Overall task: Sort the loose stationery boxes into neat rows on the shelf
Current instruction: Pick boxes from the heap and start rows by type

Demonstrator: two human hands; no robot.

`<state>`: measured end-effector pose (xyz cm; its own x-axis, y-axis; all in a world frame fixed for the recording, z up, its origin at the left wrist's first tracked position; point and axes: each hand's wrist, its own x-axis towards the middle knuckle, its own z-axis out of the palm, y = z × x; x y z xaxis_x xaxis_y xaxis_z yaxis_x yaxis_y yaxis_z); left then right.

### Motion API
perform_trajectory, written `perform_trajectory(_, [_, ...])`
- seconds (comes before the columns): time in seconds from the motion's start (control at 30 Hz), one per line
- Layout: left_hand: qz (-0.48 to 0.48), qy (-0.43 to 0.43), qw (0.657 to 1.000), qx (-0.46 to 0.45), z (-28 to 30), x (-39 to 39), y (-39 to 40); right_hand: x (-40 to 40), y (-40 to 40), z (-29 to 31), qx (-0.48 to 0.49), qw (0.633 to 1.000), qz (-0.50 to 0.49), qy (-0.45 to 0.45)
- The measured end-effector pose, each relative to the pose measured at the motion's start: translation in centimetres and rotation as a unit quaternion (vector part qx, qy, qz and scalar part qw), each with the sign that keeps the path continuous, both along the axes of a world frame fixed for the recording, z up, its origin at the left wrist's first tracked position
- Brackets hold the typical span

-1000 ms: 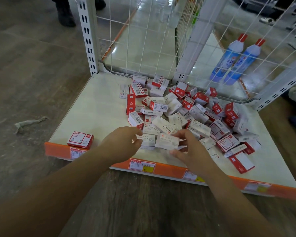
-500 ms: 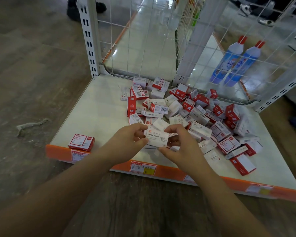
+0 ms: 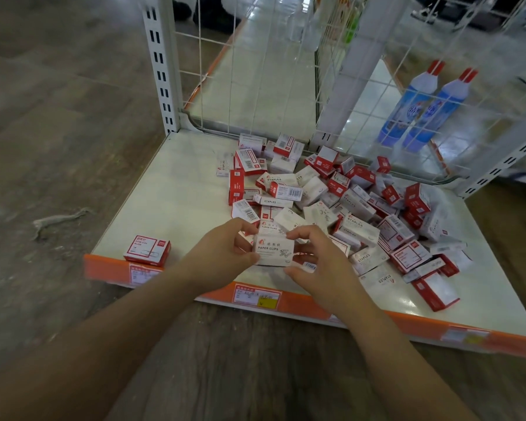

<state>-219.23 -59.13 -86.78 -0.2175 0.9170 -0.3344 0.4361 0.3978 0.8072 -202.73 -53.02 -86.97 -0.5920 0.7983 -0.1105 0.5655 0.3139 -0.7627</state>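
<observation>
Where both hands meet above the front edge of the shelf (image 3: 170, 189), a white paper clip box (image 3: 274, 250) is held between them. It is a small rectangular carton with a white face, a small red mark and a printed drawing of clips. The fingers of the left hand (image 3: 225, 253) are curled round its left end, and the fingers of the right hand (image 3: 319, 268) are curled round its right end, thumb below and fingertips on the upper edge. A second box is partly seen directly behind it.

A loose pile of red and white boxes (image 3: 346, 208) is spread over the middle and right of the shelf, reaching back to the wire mesh panel (image 3: 255, 86). The boxes lie flat, on edge and across one another, with no order. A single red-bordered box (image 3: 148, 250) is set alone at the front left corner, just behind the orange price rail (image 3: 316, 308). Bare shelf surface is present between that box and the pile, and along the whole left side up to the white slotted upright (image 3: 161, 71).

"PAPER CLIPS" is read on the held box. "STAPLES" is read on several white boxes in the pile. Barcodes are visible on some faces. The price labels on the rail cannot be read. Two blue bottles with red caps (image 3: 422, 107) are seen behind the mesh; their label text is illegible.
</observation>
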Motion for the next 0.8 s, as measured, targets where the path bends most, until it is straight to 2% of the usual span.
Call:
perform_trajectory(0.3, [0.008, -0.002, 1.000, -0.017, -0.2, -0.2, -0.3, -0.1, -0.2, -0.2, -0.033, 0.999, -0.015, 0.002])
perform_trajectory(0.57, [-0.013, 0.190, 0.981, -0.031, -1.0, -1.3, -0.9, 0.2, 0.0, -0.9, -0.065, 0.995, 0.022, -0.066])
perform_trajectory(0.8, [-0.049, 0.229, 0.971, -0.047, -1.2, -1.5, -1.1, -0.1, -0.4, -2.4, -0.083, 0.992, 0.008, -0.100])
